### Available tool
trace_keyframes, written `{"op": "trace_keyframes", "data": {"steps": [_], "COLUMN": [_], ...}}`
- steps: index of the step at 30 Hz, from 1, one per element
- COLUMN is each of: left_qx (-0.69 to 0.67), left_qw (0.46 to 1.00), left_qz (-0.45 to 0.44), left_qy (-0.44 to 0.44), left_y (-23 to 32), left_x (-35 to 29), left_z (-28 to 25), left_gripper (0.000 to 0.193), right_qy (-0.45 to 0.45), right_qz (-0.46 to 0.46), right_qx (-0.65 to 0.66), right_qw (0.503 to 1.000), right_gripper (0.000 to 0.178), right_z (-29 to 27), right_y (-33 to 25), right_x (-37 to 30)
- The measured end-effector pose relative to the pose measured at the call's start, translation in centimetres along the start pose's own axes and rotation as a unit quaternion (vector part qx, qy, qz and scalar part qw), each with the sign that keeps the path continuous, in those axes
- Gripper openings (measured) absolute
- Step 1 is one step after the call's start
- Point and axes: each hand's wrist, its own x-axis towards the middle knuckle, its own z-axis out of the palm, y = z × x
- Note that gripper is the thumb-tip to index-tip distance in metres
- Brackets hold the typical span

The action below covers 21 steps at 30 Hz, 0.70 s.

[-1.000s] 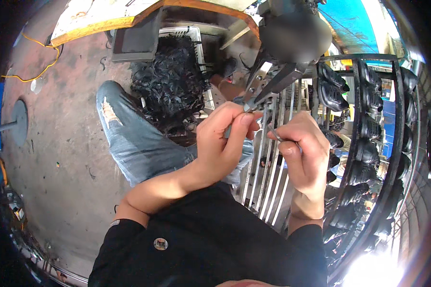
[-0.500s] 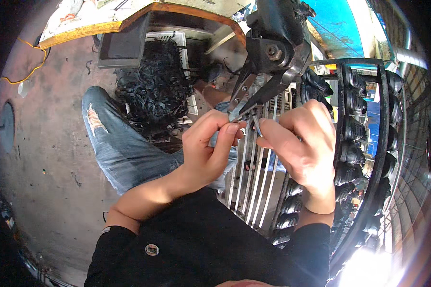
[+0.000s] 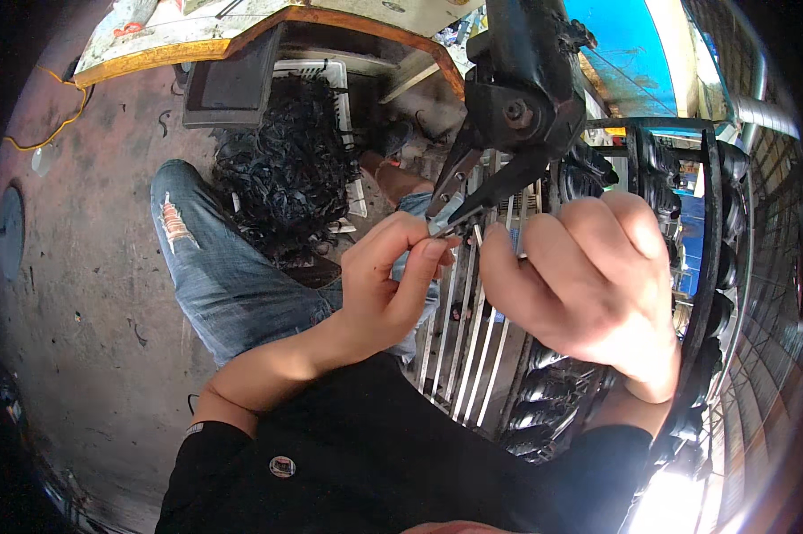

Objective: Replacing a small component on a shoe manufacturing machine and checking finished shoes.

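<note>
In front of me a black metal tool with two jaws and a pivot bolt hangs down from the top. My left hand is closed in a pinch at the jaw tips; a small metallic part shows beside its fingertips, and I cannot tell exactly what it grips. On the other side of the tips, my right hand is closed, its thumb against curled fingers. Whatever those fingers hold, if anything, is hidden.
A pile of black strips fills a white crate, with a dark tray beside it. Right of me stands a rack of black shoes. Parallel metal bars run below my hands. A workbench edge curves across the back.
My right hand has moved right, away from the jaw tips, and its fingers look more curled. My left hand stays pinched at the tips. The tool appears slightly farther right.
</note>
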Motion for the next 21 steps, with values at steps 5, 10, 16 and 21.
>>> {"op": "trace_keyframes", "data": {"steps": [5, 10, 16, 21], "left_qx": [0.037, 0.009, -0.018, -0.008], "left_qw": [0.999, 1.000, 1.000, 1.000], "left_qz": [0.032, 0.002, -0.008, -0.018], "left_qy": [-0.006, -0.014, 0.002, 0.000], "left_y": [0.6, 0.5, -0.1, 0.2], "left_x": [0.4, 0.0, -0.2, -0.3], "left_z": [-0.3, -0.1, 0.0, 0.0], "left_gripper": [0.013, 0.013, 0.012, 0.014], "right_qy": [-0.038, -0.052, 0.014, 0.078], "right_qz": [-0.054, -0.043, 0.020, 0.073], "right_qx": [-0.024, 0.047, 0.122, 0.125], "right_qw": [0.998, 0.997, 0.992, 0.986], "right_gripper": [0.036, 0.033, 0.030, 0.024], "right_z": [-0.9, -1.0, 2.8, 3.8], "right_y": [0.5, 1.0, 0.3, -0.9], "right_x": [1.2, 0.8, -1.2, -1.3]}}
